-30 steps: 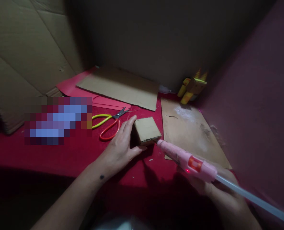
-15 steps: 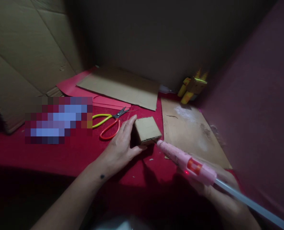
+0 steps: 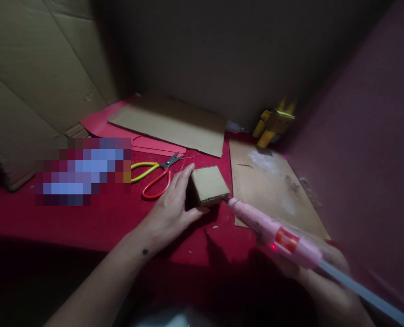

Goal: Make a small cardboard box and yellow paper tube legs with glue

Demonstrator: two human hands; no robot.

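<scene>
A small cardboard box [image 3: 210, 184] stands on the red surface, its top tan and its near edge dark. My left hand [image 3: 174, 200] grips it from the left, thumb along the near side and fingers at the back. In my right hand [image 3: 297, 268] is a pink glue gun [image 3: 256, 218] with a small red light lit. A long pale glue stick [image 3: 358, 288] runs out of its rear. The nozzle points at the box's near right corner; whether it touches cannot be made out. Most of my right hand's fingers are hidden under the gun.
Scissors [image 3: 157, 175] with yellow and red handles lie left of the box. Behind are a cardboard sheet [image 3: 174, 122] and pink sheets [image 3: 102, 120]. To the right, a stained cardboard piece [image 3: 270, 186] lies near a yellow-and-brown figure [image 3: 273, 122]. Upright cardboard [image 3: 34, 81] stands at left.
The glue gun and my right hand have shifted right and slightly down, taking the nozzle along the box's near edge to its right corner. My left hand and the box stay put.
</scene>
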